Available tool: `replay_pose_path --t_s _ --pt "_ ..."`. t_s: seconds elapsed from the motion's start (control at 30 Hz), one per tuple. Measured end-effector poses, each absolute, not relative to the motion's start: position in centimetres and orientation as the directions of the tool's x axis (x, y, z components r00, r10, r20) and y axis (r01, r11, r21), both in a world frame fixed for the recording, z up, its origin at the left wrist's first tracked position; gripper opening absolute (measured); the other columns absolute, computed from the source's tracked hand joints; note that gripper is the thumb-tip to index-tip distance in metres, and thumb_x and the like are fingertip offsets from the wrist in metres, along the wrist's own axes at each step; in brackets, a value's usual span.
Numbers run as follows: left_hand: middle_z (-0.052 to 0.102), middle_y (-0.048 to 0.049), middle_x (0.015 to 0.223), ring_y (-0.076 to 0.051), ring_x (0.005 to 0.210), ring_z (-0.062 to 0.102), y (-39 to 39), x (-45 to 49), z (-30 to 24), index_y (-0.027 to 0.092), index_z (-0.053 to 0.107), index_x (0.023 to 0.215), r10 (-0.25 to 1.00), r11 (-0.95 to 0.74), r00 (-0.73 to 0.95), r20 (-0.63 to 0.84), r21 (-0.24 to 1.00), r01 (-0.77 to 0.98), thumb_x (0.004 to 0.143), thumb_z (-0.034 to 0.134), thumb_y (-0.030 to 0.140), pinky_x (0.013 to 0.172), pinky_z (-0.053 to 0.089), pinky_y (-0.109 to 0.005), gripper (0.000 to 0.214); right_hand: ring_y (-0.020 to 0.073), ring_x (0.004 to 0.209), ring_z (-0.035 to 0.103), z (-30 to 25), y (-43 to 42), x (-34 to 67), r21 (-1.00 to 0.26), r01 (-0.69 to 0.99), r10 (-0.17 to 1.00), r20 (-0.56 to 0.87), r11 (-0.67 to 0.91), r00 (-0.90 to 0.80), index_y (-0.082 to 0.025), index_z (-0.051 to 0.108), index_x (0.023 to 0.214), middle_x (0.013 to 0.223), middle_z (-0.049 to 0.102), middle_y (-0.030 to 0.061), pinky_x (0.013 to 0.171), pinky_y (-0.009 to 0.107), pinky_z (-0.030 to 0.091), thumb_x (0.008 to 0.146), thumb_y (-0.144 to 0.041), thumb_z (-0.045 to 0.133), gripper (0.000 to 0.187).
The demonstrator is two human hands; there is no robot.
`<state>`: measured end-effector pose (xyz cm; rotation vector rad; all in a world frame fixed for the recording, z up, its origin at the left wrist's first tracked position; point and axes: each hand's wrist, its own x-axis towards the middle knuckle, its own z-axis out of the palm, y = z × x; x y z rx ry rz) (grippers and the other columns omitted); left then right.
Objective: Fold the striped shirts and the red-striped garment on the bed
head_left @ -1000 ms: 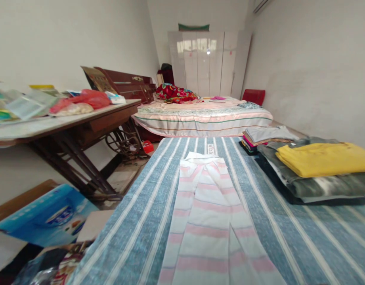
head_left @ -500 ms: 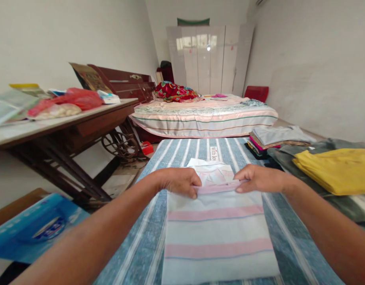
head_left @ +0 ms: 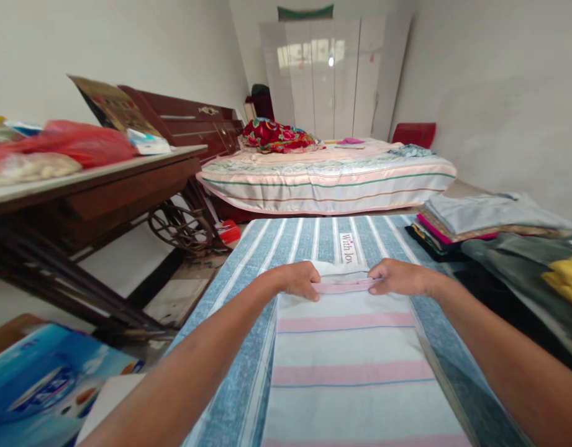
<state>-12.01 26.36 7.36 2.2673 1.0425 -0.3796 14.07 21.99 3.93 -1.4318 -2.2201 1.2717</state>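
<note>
A white shirt (head_left: 346,347) with pink stripes and thin blue lines lies folded into a long strip on a bed with a blue-and-white striped cover (head_left: 234,310). My left hand (head_left: 302,279) pinches the far left end of the shirt, thumb towards me. At the far right end my right hand (head_left: 397,277) grips the same pink edge between thumb and fingers. The edge is stretched between both hands, slightly above the cloth beneath. Past it shows a bit of white fabric. The shirt's near end runs out of view at the bottom.
Right of the shirt sit a stack of folded clothes (head_left: 485,217), dark green garments (head_left: 513,273) and a yellow cloth (head_left: 567,279). On the left stand a sewing-machine table (head_left: 141,180) and a blue box (head_left: 38,385). A second bed (head_left: 327,186) lies beyond.
Both hands have drawn the pink edge further away from me, over the collar end, which is now mostly covered. More of the shirt's striped length shows. The view has shifted slightly.
</note>
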Motion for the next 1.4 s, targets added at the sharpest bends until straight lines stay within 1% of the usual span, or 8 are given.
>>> replay_pose_path --t_s 0.2,0.4,0.6,0.9,1.0,1.07,1.23,1.4 --pt "0.048 0.0059 0.051 -0.012 0.056 0.045 28.4 -11.7 6.1 0.015 0.063 0.066 0.690 -0.469 0.585 -0.426 0.351 0.810 0.059 0.064 0.029 0.050 0.031 -0.022 0.015 0.0090 0.051 0.031 2.4 24.0 14.0 -0.711 0.693 0.862 -0.268 0.124 -0.430 -0.019 0.045 0.051 0.049 0.033 -0.0062 0.050 0.024 0.024 0.058 -0.049 0.056 0.032" --pt "0.055 0.0046 0.057 -0.012 0.060 0.050 28.3 -11.9 5.9 0.016 0.065 0.069 0.727 -0.502 0.602 -0.331 0.343 0.794 0.062 0.065 0.028 0.053 0.033 -0.021 0.015 0.0087 0.051 0.033 1.9 24.1 14.3 -0.690 0.710 0.899 -0.212 0.141 -0.384 -0.019 0.047 0.055 0.052 0.036 -0.0060 0.049 0.023 0.025 0.063 -0.049 0.052 0.032" --pt "0.063 0.0000 0.073 -0.016 0.071 0.057 27.4 -11.5 5.4 0.018 0.066 0.077 0.850 -0.463 0.482 -0.210 0.138 0.876 0.062 0.068 0.033 0.058 0.037 -0.022 0.021 0.0118 0.054 0.045 0.8 24.9 14.1 -0.595 0.792 0.938 -0.183 0.134 -0.295 -0.017 0.061 0.059 0.051 0.048 -0.0043 0.050 0.024 0.030 0.061 -0.042 0.060 0.024" --pt "0.065 -0.0091 0.098 -0.024 0.094 0.059 24.5 -12.2 4.5 0.017 0.060 0.100 0.891 -0.454 0.454 0.005 -0.005 0.891 0.079 0.057 0.036 0.080 0.044 -0.033 0.028 0.0170 0.071 0.059 0.9 23.8 14.3 -0.417 0.903 0.980 -0.111 0.103 -0.163 -0.018 0.067 0.073 0.071 0.064 0.0011 0.061 0.025 0.039 0.073 -0.039 0.059 0.022" --pt "0.059 -0.0132 0.113 -0.026 0.108 0.053 21.9 -11.9 3.9 0.014 0.059 0.101 0.854 -0.495 0.495 0.157 -0.045 0.868 0.082 0.054 0.027 0.091 0.041 -0.040 0.023 0.0251 0.084 0.060 1.9 22.3 13.7 -0.318 0.948 0.998 -0.052 0.012 -0.030 -0.017 0.067 0.088 0.087 0.066 0.0093 0.069 0.033 0.042 0.077 -0.040 0.056 0.027" --pt "0.052 -0.0139 0.126 -0.026 0.118 0.047 19.5 -11.6 3.4 0.014 0.057 0.107 0.815 -0.557 0.546 0.195 0.000 0.830 0.085 0.051 0.023 0.098 0.038 -0.041 0.025 0.0288 0.093 0.059 2.6 20.4 12.9 -0.258 0.966 1.000 0.023 -0.008 0.015 -0.016 0.064 0.100 0.099 0.064 0.0135 0.076 0.039 0.043 0.082 -0.037 0.050 0.031" --pt "0.029 -0.0113 0.148 -0.026 0.138 0.017 14.3 -11.5 1.8 0.016 0.040 0.133 0.726 -0.684 0.688 0.019 0.133 0.718 0.090 0.041 0.040 0.109 0.022 -0.048 0.049 0.0275 0.121 0.045 1.5 14.3 10.4 -0.206 0.897 0.900 0.285 0.392 -0.328 -0.013 0.054 0.122 0.130 0.051 0.0149 0.101 0.043 0.034 0.088 -0.035 0.045 0.041" --pt "0.015 -0.0119 0.152 -0.024 0.140 0.007 13.2 -12.0 0.2 0.015 0.026 0.142 0.711 -0.686 0.698 -0.088 0.130 0.716 0.092 0.026 0.053 0.112 0.012 -0.047 0.063 0.0271 0.135 0.023 -2.6 11.6 9.8 -0.236 0.809 0.841 0.217 0.538 -0.496 -0.013 0.039 0.137 0.145 0.031 0.0153 0.108 0.048 0.024 0.089 -0.048 0.042 0.059"
